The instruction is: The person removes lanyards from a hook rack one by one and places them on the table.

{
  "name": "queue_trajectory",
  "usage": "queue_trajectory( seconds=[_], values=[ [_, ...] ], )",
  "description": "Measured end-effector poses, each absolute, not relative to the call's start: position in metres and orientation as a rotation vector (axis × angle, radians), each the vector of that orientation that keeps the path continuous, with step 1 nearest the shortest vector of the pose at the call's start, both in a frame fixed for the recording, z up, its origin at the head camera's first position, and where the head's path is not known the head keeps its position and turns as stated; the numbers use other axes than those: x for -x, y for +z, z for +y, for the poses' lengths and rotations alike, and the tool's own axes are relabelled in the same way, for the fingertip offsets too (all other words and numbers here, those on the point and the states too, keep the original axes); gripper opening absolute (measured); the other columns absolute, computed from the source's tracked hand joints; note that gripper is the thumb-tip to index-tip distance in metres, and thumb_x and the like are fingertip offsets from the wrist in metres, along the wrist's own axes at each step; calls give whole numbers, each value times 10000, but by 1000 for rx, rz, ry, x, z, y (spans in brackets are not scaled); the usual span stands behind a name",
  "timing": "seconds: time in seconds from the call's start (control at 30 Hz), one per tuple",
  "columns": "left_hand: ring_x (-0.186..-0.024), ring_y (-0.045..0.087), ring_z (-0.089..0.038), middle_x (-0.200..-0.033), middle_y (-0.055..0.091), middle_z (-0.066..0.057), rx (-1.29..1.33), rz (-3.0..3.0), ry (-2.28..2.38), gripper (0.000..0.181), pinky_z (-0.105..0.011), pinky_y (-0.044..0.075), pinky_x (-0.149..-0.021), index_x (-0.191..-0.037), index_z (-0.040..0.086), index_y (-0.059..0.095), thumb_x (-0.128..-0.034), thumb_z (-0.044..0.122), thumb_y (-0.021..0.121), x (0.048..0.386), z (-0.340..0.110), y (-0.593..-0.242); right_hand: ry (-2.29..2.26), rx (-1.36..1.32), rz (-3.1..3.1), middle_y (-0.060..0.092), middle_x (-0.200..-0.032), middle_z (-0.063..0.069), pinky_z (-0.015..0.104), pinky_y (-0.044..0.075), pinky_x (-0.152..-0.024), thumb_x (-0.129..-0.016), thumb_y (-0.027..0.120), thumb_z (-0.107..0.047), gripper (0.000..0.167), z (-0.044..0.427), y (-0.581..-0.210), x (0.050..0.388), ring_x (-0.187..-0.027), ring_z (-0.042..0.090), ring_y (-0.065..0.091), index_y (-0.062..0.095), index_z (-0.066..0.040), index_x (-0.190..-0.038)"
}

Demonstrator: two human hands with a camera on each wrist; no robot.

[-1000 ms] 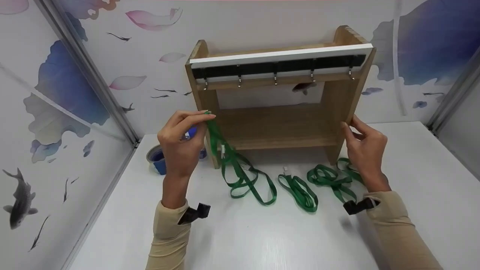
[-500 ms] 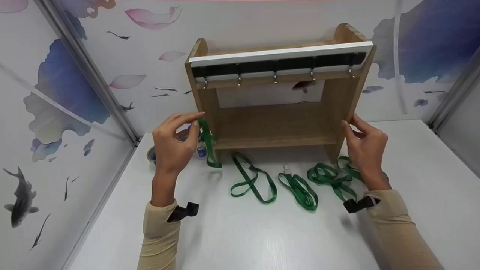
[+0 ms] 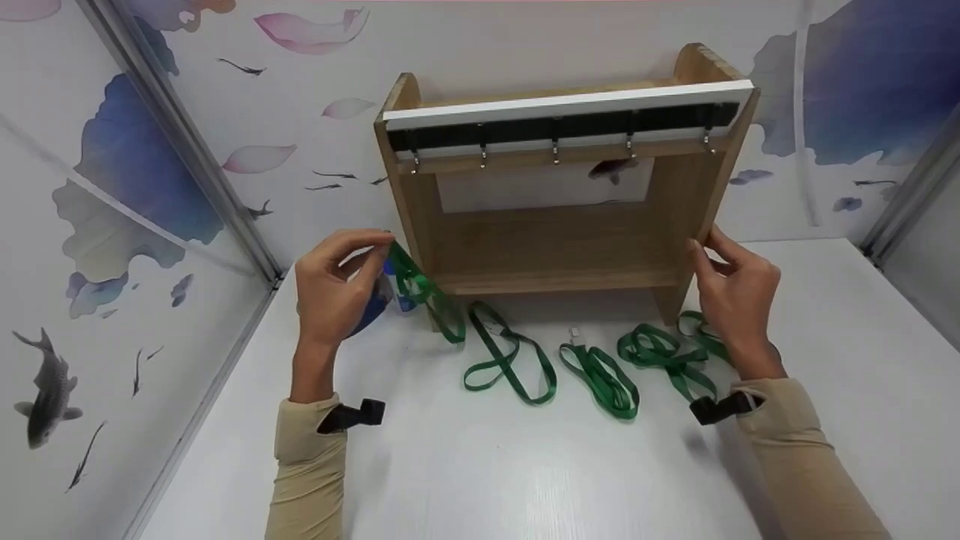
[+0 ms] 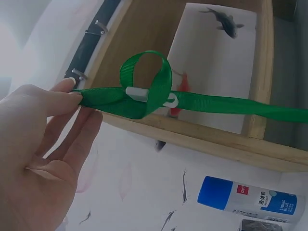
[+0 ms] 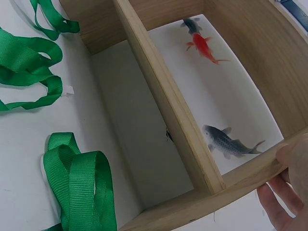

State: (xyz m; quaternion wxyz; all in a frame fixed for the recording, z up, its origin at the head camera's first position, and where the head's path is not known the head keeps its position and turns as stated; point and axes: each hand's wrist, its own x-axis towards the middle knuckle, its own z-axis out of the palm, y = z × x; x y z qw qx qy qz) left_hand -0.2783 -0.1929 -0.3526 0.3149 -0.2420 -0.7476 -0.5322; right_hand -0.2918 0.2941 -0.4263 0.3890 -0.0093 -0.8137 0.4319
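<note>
My left hand (image 3: 330, 289) pinches one end of a green lanyard (image 4: 221, 103) between thumb and fingertips, left of a wooden shelf (image 3: 555, 286). The ribbon hangs down to the right; in the left wrist view it shows a loop and a white plastic clip (image 4: 138, 94). My right hand (image 3: 739, 300) grips the front edge of the shelf's right side panel. Across the shelf's upper front runs a black rail (image 3: 517, 133) with several metal hooks (image 3: 556, 154). More green lanyards lie on the table before the shelf, including a folded bundle (image 3: 611, 390).
A liquid glue bottle (image 4: 250, 199) with a blue cap stands beside the shelf's left side. Something blue (image 3: 367, 315) is partly hidden behind my left hand. Printed walls (image 3: 150, 172) enclose the white table (image 3: 495, 472) at the back and sides.
My left hand has moved left and slightly down, drawing the held lanyard away from the one lying below it. My right hand stays on the shelf's side panel.
</note>
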Motion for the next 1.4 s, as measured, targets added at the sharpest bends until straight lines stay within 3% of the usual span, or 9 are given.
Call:
queue_trajectory(
  seconds=[0.2,0.53,0.77,1.0,1.4],
  values=[
    [-1128,771,-152,-1175,793,-23,587,-2096,-1370,175,-277,632,-1007,-1182,122,804,-1038,64,725,278,-197,-353,1109,41,-2085,727,-1409,-24,399,630,-969,-1039,751,-321,414,293,-424,290,-1299,244,733,682,-262,-1443],
    [-1137,747,-250,-1219,784,-46,618,-2693,-1171,206,-482,635,-1042,-1214,130,797,-1054,73,680,280,-196,-365,1110,44,-2078,717,-1417,-33,331,628,-956,-1039,752,-312,408,296,-422,288,-1311,240,723,684,-261,-1438],
    [-1110,732,-252,-1205,793,-67,650,-3054,-967,250,-438,649,-1011,-1253,160,809,-1038,73,716,299,-171,-402,1108,52,-2077,714,-1418,-44,355,633,-961,-1038,753,-312,408,297,-423,286,-1314,227,721,680,-273,-1438],
    [-1106,712,-241,-1207,789,-59,616,-3251,-887,246,-438,634,-1043,-1243,153,819,-1026,69,740,304,-151,-434,1116,42,-2065,719,-1422,-29,185,601,-925,-1035,758,-286,424,297,-424,284,-1299,246,731,674,-251,-1449],
    [-1059,683,-238,-1194,781,-66,520,-3233,-822,267,-446,626,-1049,-1250,152,812,-1014,48,742,305,-144,-441,1105,58,-2074,715,-1429,-29,322,626,-972,-1038,754,-297,430,295,-425,283,-1297,233,735,666,-261,-1457]
  ],
)
